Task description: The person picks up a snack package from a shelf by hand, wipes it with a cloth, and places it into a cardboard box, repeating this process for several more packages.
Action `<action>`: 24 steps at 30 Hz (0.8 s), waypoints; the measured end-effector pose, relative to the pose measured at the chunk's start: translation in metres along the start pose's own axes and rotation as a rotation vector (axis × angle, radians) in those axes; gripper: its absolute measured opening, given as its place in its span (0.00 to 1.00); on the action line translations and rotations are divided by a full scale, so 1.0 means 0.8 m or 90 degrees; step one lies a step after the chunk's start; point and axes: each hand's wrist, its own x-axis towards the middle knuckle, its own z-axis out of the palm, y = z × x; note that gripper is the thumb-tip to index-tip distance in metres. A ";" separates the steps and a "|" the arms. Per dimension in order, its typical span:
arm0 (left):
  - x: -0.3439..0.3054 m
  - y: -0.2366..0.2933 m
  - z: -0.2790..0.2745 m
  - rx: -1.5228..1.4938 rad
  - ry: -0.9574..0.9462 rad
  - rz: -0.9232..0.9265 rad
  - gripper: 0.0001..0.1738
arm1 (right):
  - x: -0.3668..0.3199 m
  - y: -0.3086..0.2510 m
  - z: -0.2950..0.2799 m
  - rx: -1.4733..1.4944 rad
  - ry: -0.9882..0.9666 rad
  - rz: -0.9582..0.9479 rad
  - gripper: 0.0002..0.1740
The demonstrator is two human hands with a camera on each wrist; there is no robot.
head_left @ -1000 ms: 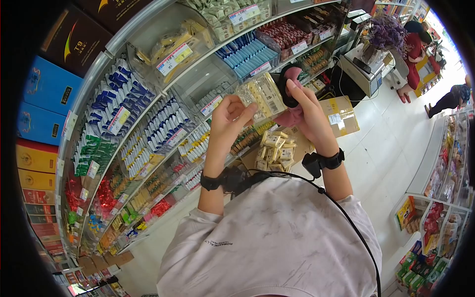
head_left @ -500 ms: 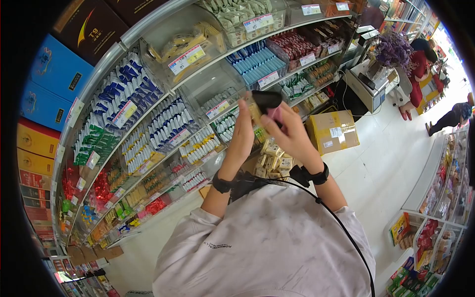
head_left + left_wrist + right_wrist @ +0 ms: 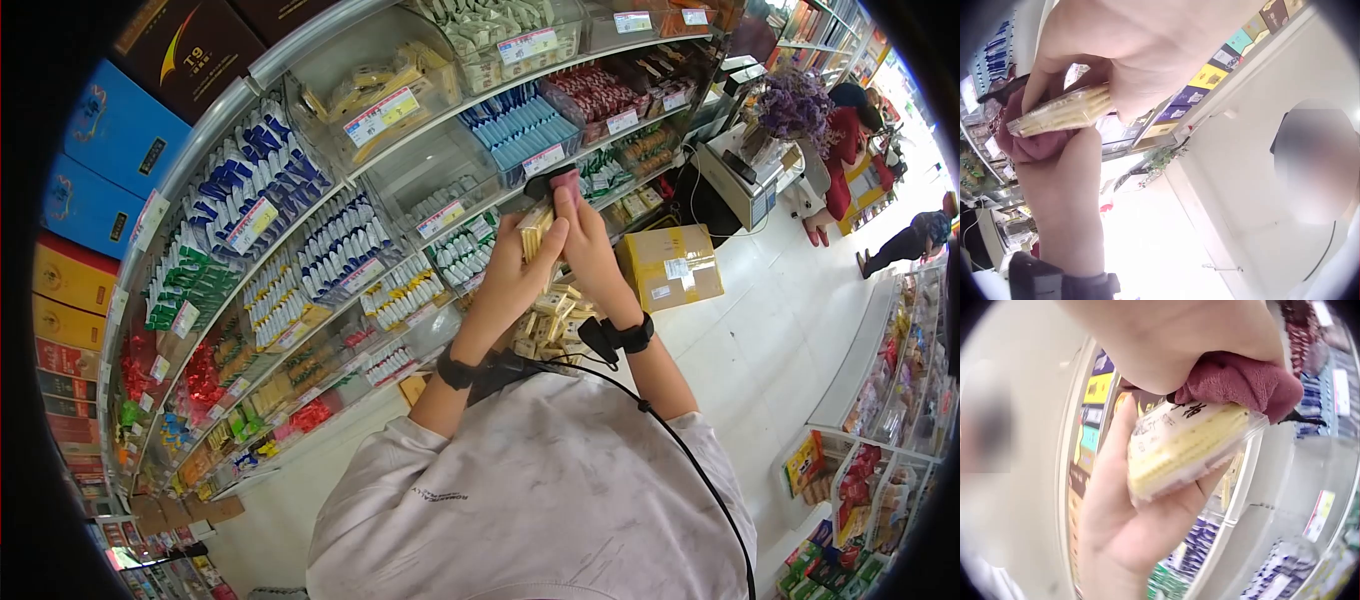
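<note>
In the head view my left hand holds a clear-wrapped pack of yellow biscuits in front of the shelves. The right wrist view shows the pack's printed side and its crimped wrapper end, with my left thumb and fingers around it. My right hand grips a mauve cloth, which lies against the pack's far end. A black piece sticks out beside the cloth. Below the hands lies a pile of similar wrapped packs, partly covered by the forearms.
Curved shelves with clear bins of wrapped snacks run along the left and front. A taped cardboard box sits right of the hands, near a counter with purple flowers. People are at the far right.
The pack, broad face up between both hands a second ago, is now tilted more on edge. The cloth and its black piece swung across it, then back to its far end.
</note>
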 end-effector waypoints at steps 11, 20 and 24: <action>0.018 0.009 -0.031 -0.028 0.100 -0.045 0.18 | -0.028 -0.043 -0.028 0.077 -0.153 0.153 0.16; 0.010 0.022 -0.040 -0.156 0.025 -0.174 0.20 | -0.027 -0.012 -0.052 0.178 -0.070 0.144 0.15; 0.015 0.015 -0.039 -0.154 0.126 -0.120 0.22 | -0.037 -0.006 -0.071 0.196 -0.147 0.156 0.20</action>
